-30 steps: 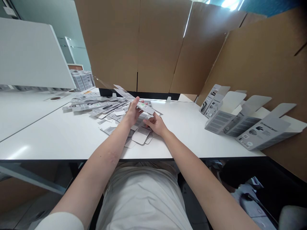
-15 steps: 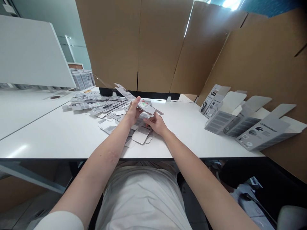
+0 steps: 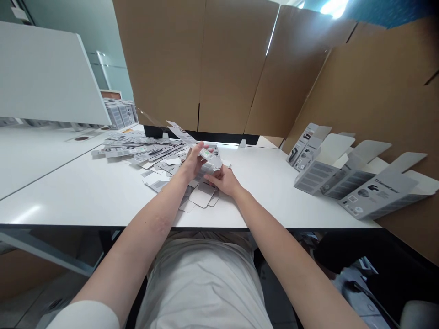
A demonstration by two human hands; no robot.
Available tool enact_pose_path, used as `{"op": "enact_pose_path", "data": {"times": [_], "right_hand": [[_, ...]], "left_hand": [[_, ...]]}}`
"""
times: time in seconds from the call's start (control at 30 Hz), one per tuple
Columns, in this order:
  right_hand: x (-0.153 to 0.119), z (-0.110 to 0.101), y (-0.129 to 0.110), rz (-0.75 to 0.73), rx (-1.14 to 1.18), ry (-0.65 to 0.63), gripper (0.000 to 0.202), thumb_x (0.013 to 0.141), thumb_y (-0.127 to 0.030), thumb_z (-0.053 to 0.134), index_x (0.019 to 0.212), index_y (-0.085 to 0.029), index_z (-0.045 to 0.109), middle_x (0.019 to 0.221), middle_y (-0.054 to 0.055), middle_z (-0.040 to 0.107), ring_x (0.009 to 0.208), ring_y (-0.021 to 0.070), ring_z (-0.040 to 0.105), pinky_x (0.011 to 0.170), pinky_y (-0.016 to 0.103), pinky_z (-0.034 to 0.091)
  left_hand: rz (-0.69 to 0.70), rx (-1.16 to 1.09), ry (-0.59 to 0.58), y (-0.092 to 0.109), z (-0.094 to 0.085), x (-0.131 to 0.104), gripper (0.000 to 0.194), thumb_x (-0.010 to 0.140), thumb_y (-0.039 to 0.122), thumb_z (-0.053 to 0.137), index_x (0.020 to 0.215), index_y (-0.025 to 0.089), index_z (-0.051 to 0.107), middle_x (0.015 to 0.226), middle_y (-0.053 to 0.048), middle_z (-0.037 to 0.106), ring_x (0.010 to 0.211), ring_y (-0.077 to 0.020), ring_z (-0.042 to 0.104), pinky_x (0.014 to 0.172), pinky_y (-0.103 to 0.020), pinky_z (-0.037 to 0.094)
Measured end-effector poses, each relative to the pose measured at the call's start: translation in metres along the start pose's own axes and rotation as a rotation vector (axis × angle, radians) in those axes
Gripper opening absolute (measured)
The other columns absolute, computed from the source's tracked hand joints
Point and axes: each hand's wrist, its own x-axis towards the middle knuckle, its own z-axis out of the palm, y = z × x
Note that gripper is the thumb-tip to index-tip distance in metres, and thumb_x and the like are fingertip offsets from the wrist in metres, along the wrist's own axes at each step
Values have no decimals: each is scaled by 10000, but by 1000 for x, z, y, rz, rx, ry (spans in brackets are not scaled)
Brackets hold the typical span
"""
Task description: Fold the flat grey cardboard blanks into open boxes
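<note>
Between my two hands is a printed grey-and-white carton [image 3: 211, 158], partly opened out, with a long flap sticking up to the far left. My left hand [image 3: 194, 163] grips its left side, thumb on top. At the near right end, my right hand [image 3: 224, 179] has its fingers closed on the carton's edge and end flaps. Beneath and left of the hands lies a loose pile of flat folded cartons [image 3: 151, 153]. One carton's white flap [image 3: 201, 195] lies just under my right hand.
Several erected cartons with raised flaps [image 3: 375, 194] stand at the right of the white table [image 3: 89, 192]. Brown cardboard panels [image 3: 236, 68] wall the back and right. More boxes [image 3: 120, 114] stand at the far left, behind a white panel [image 3: 48, 73].
The carton's near right end and flaps have shifted slightly in my right hand's fingers. Both hands still hold it, and the whole view has moved a little.
</note>
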Motion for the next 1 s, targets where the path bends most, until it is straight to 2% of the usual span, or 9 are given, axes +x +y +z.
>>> {"op": "enact_pose_path", "data": {"times": [0.13,0.33,0.5,0.6,0.73,0.83,0.9,1.0], "right_hand": [[-2,6,-4,2,-26,-50,600,947,-775,945,1260,-282,810,781,49,808,726,325,753,740,513,652],[-1,11,-5,0,-97,18,496,951,-743,951,1040,-280,797,786,55,769,772,329,744,793,556,661],[2,11,-3,-27,-33,53,536,964,-720,940,1232,-272,820,847,63,811,814,335,777,833,545,674],[3,9,-5,-19,2,56,615,982,-731,919,1362,-260,807,850,68,828,886,359,819,868,533,679],[2,7,-9,-33,74,32,910,943,-773,925,1646,-259,662,851,41,844,846,352,837,814,506,681],[0,3,-10,-21,83,16,990,924,-800,915,1689,-238,633,802,24,835,756,323,818,757,465,661],[-2,1,-10,-42,20,38,865,952,-820,875,1585,-245,744,737,12,801,692,298,784,745,443,637],[-2,-4,-9,-120,-126,147,643,1015,-864,772,1175,-256,912,660,19,734,624,254,703,727,413,577]], "left_hand": [[-32,55,-63,-7,4,-5,880,661,858,1049,1206,211,807,1309,-186,850,1383,-425,759,1228,-533,542],[-49,51,-96,-4,9,-9,858,684,777,1071,1300,239,810,1363,-157,836,1390,-441,762,1152,-546,619],[50,12,-89,-4,14,-9,770,677,685,1118,1227,262,783,1295,-119,847,1452,-433,746,1180,-524,613],[72,22,-59,-5,15,-7,717,681,716,1108,1116,253,775,1163,-100,854,1413,-440,768,1192,-516,609],[91,7,10,-3,14,-5,721,692,791,1072,1036,248,746,1090,-108,848,1370,-464,782,1161,-543,629],[119,18,117,-1,11,-3,688,718,767,1069,1029,249,742,1122,-117,855,1375,-466,775,1156,-550,630],[143,17,224,-1,7,0,675,709,728,1093,1058,252,765,1193,-113,870,1397,-459,767,1170,-554,627],[193,-2,383,0,0,7,691,678,648,1139,1145,261,808,1337,-100,877,1427,-434,767,1197,-559,636]]}}
